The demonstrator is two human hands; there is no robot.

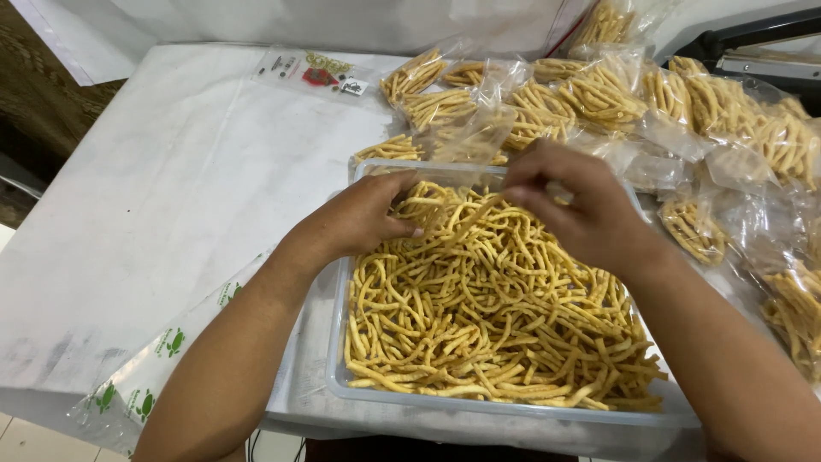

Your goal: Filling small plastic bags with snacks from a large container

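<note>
A clear, glossy plastic tray (342,376) at lower centre holds dry, matt yellow snack sticks (487,316). Crinkled, shiny transparent plastic bags (599,94) of the same sticks fill the upper right of the frame. A matt, scuffed white sheet (171,197) covers the table at left.

— Where do we have our arms?

— Both reach forward from the bottom edge, bare to the elbow, converging toward the middle. Our left forearm runs up from the lower left, our right from the lower right corner.

— And our left hand (363,218)?

— Palm turned inward, fingers curled and bunched together, thumb tucked under toward the right.

— Our right hand (581,205)?

— It sits slightly higher, back of the hand facing us, wrist bent, fingers pinched down and pointing left toward the other hand. The two hands are near each other but apart.
</note>
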